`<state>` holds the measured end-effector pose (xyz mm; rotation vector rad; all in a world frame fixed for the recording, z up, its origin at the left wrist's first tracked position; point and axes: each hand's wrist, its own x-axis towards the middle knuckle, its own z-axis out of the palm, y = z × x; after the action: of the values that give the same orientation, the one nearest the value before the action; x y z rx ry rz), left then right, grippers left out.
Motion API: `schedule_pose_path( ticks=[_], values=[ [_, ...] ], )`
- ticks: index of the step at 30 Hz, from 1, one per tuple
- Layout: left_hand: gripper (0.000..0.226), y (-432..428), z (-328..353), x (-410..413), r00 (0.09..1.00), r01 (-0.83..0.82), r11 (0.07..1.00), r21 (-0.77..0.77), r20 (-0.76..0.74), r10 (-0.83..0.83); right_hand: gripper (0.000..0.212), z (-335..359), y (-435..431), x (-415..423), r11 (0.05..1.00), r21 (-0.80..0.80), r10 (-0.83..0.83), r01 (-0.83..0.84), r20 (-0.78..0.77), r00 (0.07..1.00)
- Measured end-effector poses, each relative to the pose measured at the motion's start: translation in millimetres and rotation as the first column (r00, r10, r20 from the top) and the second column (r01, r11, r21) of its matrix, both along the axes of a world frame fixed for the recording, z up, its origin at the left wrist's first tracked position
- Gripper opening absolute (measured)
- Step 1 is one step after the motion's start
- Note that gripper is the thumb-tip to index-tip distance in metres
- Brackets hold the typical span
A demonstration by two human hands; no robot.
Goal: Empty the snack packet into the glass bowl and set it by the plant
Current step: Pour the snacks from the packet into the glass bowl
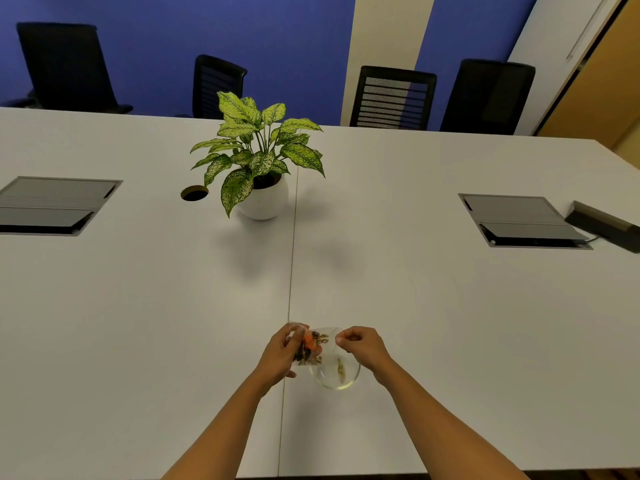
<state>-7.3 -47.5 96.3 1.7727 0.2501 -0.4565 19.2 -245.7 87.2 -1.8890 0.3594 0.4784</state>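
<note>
A clear snack packet (313, 346) with orange and dark pieces inside hangs over the glass bowl (335, 375), which sits on the white table near its front edge. My left hand (282, 353) grips the packet's left side, and my right hand (362, 344) pinches its right top corner. A few snack pieces lie in the bowl. The plant (258, 150), green and speckled, stands in a round white pot (265, 200) at the middle of the table, far beyond the bowl.
A seam (291, 271) runs down the table's middle. Two grey cable hatches (55, 206) (523, 220) sit left and right, a round cable hole (194, 193) is beside the pot, and a dark box (606, 225) lies far right. Black chairs (393, 97) line the far side.
</note>
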Motion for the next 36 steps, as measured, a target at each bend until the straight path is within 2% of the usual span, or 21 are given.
schedule_pose_path(
  ticks=[10, 13, 20, 36],
  values=[
    [0.038, -4, 3, 6, 1.0, 0.014, 0.995, 0.1, 0.025, -0.016, 0.003, -8, -1, 4, 0.997, -0.073, -0.018, 0.02, 0.019, 1.0],
    [0.037, -4, 3, 6, 1.0, 0.001, 0.997, 0.081, 0.024, -0.003, 0.009, -9, -4, 4, 0.996, -0.083, -0.035, 0.037, 0.021, 0.999],
    [0.038, -4, 2, 4, 1.0, -0.017, 0.997, 0.079, 0.027, 0.015, 0.003, -11, -6, 3, 0.996, -0.082, -0.02, 0.022, 0.026, 0.999],
    [0.04, -6, 4, 3, 0.999, -0.032, 0.999, 0.044, 0.01, 0.031, 0.014, -8, -8, 5, 0.996, -0.093, 0.011, -0.008, 0.029, 1.0]
  ],
)
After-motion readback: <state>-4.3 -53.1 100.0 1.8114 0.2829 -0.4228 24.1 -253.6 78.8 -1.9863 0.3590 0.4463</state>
